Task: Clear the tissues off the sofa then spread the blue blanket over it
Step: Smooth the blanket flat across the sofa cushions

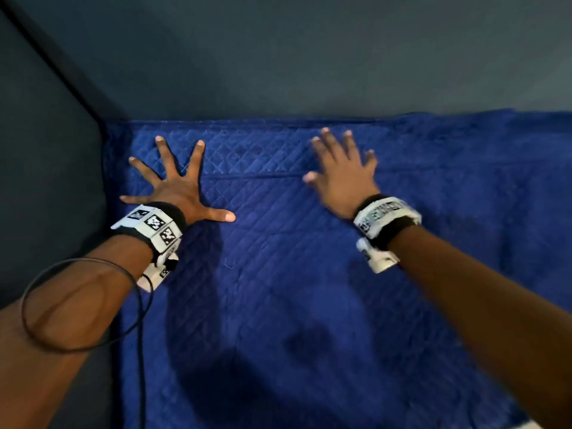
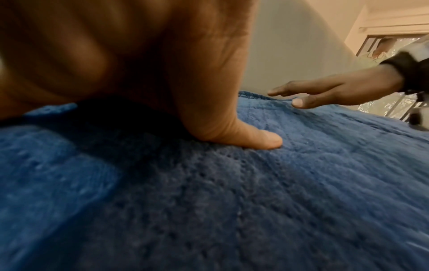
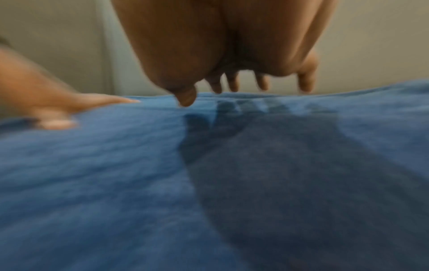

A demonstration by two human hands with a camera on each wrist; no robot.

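Here the blue blanket (image 1: 294, 274), quilted in diamond stitching, lay flat over the sofa (image 1: 49, 168). Left hand (image 1: 178, 190) splayed, pressing it; right hand (image 1: 343, 171) spread, blurred, just above. No legible writing.

One blue blanket (image 1: 294, 274) lies spread under the fingers. Two hands are on or over it: one left hand (image 1: 178, 188) with five splayed fingers pressed flat, one right hand (image 1: 342, 174) with five straight fingers just above the cloth. Two marker-patterned wristbands, one per wrist. One black cable (image 1: 140, 335) loops behind the left hand.
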